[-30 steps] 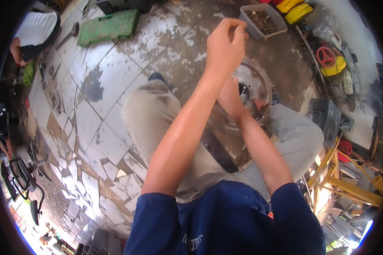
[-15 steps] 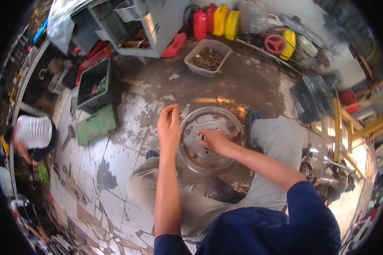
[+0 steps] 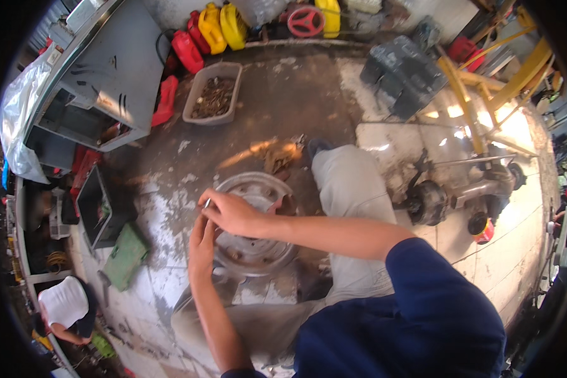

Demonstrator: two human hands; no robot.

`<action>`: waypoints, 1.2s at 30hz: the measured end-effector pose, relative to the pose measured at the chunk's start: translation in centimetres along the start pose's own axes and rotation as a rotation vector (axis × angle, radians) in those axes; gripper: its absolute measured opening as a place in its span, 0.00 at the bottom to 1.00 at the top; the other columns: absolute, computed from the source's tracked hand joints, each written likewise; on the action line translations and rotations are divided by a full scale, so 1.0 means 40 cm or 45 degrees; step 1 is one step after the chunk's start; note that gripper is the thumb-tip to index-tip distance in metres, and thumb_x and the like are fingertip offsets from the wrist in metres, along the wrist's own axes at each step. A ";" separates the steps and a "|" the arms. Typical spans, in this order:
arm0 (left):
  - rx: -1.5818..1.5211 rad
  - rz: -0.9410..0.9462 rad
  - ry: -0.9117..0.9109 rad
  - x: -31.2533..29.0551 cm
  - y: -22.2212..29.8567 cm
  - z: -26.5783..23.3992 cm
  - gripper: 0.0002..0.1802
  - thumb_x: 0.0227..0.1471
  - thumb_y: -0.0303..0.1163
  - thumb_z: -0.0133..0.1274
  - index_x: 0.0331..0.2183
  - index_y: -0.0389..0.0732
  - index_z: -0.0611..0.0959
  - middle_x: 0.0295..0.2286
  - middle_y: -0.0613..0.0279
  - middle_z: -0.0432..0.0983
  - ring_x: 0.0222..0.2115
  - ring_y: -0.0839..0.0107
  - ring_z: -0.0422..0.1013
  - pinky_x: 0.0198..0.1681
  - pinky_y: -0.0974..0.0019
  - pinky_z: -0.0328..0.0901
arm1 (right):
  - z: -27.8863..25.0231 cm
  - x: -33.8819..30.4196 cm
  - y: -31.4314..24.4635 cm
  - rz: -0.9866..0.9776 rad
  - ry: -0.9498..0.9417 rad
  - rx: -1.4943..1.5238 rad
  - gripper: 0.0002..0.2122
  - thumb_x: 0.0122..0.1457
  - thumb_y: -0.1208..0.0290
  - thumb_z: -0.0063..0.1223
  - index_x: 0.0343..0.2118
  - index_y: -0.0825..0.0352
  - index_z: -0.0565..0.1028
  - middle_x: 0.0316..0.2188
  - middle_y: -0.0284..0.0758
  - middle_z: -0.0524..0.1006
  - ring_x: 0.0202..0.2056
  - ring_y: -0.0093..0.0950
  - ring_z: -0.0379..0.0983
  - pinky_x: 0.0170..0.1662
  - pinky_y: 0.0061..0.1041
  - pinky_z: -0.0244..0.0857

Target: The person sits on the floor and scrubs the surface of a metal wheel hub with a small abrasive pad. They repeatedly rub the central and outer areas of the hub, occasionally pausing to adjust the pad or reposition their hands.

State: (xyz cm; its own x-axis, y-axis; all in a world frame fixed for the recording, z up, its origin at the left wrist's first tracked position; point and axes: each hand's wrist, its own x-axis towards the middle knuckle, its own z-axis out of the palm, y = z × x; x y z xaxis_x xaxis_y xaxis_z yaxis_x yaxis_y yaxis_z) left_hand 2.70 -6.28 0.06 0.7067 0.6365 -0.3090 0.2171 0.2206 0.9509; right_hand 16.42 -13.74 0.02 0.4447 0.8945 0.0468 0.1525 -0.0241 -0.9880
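Note:
My right hand is closed in a pinch over the left part of a grey steel wheel rim. A small shiny metal piece shows at its fingertips; its exact kind is too small to tell. My left hand is just below, left of the rim, its fingers pressed together and pointing up against the right fingertips. Whatever the left fingers hold, if anything, is hidden. The rim lies flat on the floor between my legs, with a reddish patch at its right side.
A grey tub of small metal parts stands beyond the rim. At left are a green case, a dark bin and a crouching person. An axle-like assembly, a red can and a black case are at right.
My right hand has lifted from the rim's middle and moved left to meet my left hand. The small metal piece now shows in its fingers. The view has turned to the right.

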 end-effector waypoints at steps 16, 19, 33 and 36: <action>0.239 0.078 0.644 -0.023 -0.202 -0.003 0.17 0.61 0.37 0.53 0.43 0.31 0.81 0.32 0.62 0.79 0.33 0.76 0.71 0.38 0.70 0.66 | -0.105 -0.006 -0.077 -0.175 -0.387 -0.390 0.17 0.60 0.68 0.53 0.50 0.67 0.69 0.34 0.46 0.80 0.32 0.40 0.79 0.32 0.38 0.72; 0.878 0.247 0.555 -0.030 -0.270 -0.024 0.14 0.56 0.31 0.59 0.40 0.31 0.81 0.31 0.50 0.81 0.29 0.69 0.76 0.33 0.65 0.68 | -0.134 -0.028 -0.097 -0.283 -0.362 -0.539 0.17 0.59 0.66 0.55 0.49 0.66 0.71 0.33 0.42 0.80 0.35 0.40 0.78 0.37 0.39 0.71; 0.012 0.009 0.522 -0.071 -0.159 0.116 0.11 0.60 0.28 0.54 0.43 0.34 0.77 0.35 0.65 0.76 0.36 0.79 0.70 0.41 0.73 0.64 | -0.132 -0.072 -0.019 -0.270 -0.787 -1.070 0.14 0.53 0.67 0.55 0.42 0.64 0.75 0.33 0.39 0.79 0.38 0.37 0.77 0.42 0.39 0.65; -0.235 0.024 0.509 -0.089 -0.120 0.139 0.10 0.60 0.26 0.52 0.44 0.35 0.76 0.39 0.64 0.75 0.38 0.78 0.69 0.43 0.73 0.64 | -0.140 -0.075 -0.058 -0.341 -0.641 -0.988 0.13 0.54 0.69 0.53 0.42 0.65 0.74 0.33 0.39 0.79 0.36 0.37 0.77 0.41 0.38 0.65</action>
State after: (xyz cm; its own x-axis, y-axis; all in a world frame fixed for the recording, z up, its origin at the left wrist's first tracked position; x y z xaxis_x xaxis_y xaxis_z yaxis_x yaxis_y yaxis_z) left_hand 2.87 -13.72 -3.31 0.3851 0.8698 -0.3084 0.0571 0.3110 0.9487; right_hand 19.67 -18.86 3.00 -0.0932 0.9956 0.0090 0.8156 0.0815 -0.5729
